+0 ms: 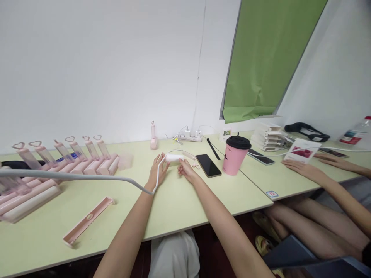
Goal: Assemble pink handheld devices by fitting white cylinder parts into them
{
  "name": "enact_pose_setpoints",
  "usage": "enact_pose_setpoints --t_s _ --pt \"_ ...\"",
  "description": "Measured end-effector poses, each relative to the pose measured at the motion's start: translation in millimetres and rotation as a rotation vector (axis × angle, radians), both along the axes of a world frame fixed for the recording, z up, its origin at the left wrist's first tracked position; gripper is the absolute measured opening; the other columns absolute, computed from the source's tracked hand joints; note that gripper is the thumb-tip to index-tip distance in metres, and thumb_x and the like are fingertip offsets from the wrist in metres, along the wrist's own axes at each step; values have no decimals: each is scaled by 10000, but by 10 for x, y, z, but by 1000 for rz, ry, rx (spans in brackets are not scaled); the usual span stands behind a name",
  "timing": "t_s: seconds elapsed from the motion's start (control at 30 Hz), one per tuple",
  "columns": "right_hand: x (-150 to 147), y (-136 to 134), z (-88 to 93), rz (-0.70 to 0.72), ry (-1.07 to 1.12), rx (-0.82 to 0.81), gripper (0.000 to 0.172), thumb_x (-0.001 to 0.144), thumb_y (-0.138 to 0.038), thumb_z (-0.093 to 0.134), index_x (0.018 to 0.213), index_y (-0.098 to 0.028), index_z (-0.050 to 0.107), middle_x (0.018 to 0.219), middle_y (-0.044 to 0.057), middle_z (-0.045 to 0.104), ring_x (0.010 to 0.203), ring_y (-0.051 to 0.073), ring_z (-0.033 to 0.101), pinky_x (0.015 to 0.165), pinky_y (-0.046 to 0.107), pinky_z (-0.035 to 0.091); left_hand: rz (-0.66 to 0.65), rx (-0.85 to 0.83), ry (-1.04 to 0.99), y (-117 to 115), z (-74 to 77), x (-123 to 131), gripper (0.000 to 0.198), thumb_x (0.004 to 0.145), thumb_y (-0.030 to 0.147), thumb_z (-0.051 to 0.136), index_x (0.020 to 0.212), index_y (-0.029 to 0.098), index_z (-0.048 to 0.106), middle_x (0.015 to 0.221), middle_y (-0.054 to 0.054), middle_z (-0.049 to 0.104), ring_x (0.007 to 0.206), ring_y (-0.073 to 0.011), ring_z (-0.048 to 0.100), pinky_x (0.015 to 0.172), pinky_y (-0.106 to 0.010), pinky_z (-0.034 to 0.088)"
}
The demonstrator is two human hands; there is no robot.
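A smooth white cylinder (174, 158) lies across the space between my two hands, close above the table. My left hand (157, 172) is at its left end, fingers stretched forward and thumb pointing toward it; whether they touch it is unclear. At the other end, my right hand (187, 170) grips the cylinder with thumb and curled fingers. Just beyond the right hand are a small clear-pink tube (189, 155) and a little pink heart-shaped loop (197, 165). A white cable (158, 173) passes over my left wrist.
Several pink holders with heart-topped tubes (92, 162) line the left side. A pink trough-like cover (88, 218) lies nearer. To the right are a phone (208, 165), a pink cup (233, 160) and stacked white boxes (268, 137). Another person's hand (298, 166) rests by a card (303, 150).
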State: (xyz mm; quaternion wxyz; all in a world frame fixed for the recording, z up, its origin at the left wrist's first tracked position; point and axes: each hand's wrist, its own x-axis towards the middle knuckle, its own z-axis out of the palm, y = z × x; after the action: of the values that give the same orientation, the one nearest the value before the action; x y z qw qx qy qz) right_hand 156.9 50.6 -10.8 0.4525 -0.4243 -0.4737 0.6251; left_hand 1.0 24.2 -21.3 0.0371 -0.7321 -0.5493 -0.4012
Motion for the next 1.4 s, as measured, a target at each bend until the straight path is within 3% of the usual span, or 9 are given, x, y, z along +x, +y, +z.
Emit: enact_pose_setpoints --t_s 0.13,0.2,0.33,0.43,0.6,0.8,1.03,1.27,1.4 --pt "-43 38 -19 91 -266 7 258 890 -307 372 1099 -159 405 432 -67 507 291 77 409 323 149 300 229 -319 -154 97 -76 -211 466 871 459 315 1142 184 577 1356 -112 424 1300 -270 290 1039 -431 278" --pt "-39 35 -12 16 -409 77 353 883 -298 373 1200 -143 363 452 -52 533 317 93 435 356 176 335 326 -377 -235 124 -87 -288 478 871 470 293 1128 199 591 1357 -114 420 1301 -280 284 1025 -442 286" --pt "121 -45 99 -336 -755 405 329 875 -258 385 1193 -221 460 566 -14 598 545 128 560 557 226 410 375 -328 -268 106 -46 -325 534 873 491 250 1171 184 572 1367 -124 399 1302 -293 260 1013 -465 293" --pt "294 -123 215 -528 -1074 475 243 876 -251 395 1029 -229 583 788 48 647 815 171 576 704 269 392 374 -301 -252 74 -17 -309 543 878 487 238 1167 177 578 1350 -132 410 1286 -296 273 1008 -473 296" --pt "430 -145 203 -513 -1382 448 261 792 -253 551 1027 -150 598 1081 165 553 1050 283 450 772 343 371 330 -183 -225 65 -26 -330 503 878 485 263 1120 198 598 1297 -131 443 1240 -299 322 985 -507 308" --pt "383 -68 60 -324 -1314 493 189 799 -223 531 950 -162 626 1088 143 564 992 243 490 786 324 360 184 -40 -51 26 34 -231 494 820 532 407 1201 237 514 1313 -105 421 1217 -288 338 984 -487 311" --pt "276 -46 57 -538 -1271 561 231 877 -240 404 1060 -156 517 1080 144 559 1033 255 423 838 373 311 31 -29 286 -14 25 -101 388 782 323 536 1163 244 523 1109 -78 573 1054 -246 481 960 -414 319" --pt "221 -5 -64 -549 -1253 541 263 882 -190 339 1099 -114 464 1112 183 496 1042 278 382 852 412 292 199 -50 338 -45 65 -248 357 792 261 495 1144 221 533 1048 -95 591 1002 -265 497 929 -434 331" --pt "236 11 -64 -524 -1194 558 272 880 -180 310 1103 -126 458 1107 192 498 1047 281 382 863 419 282 424 -26 302 -85 53 -280 458 781 220 463 1231 140 458 1251 -195 464 1177 -335 382 981 -552 238"
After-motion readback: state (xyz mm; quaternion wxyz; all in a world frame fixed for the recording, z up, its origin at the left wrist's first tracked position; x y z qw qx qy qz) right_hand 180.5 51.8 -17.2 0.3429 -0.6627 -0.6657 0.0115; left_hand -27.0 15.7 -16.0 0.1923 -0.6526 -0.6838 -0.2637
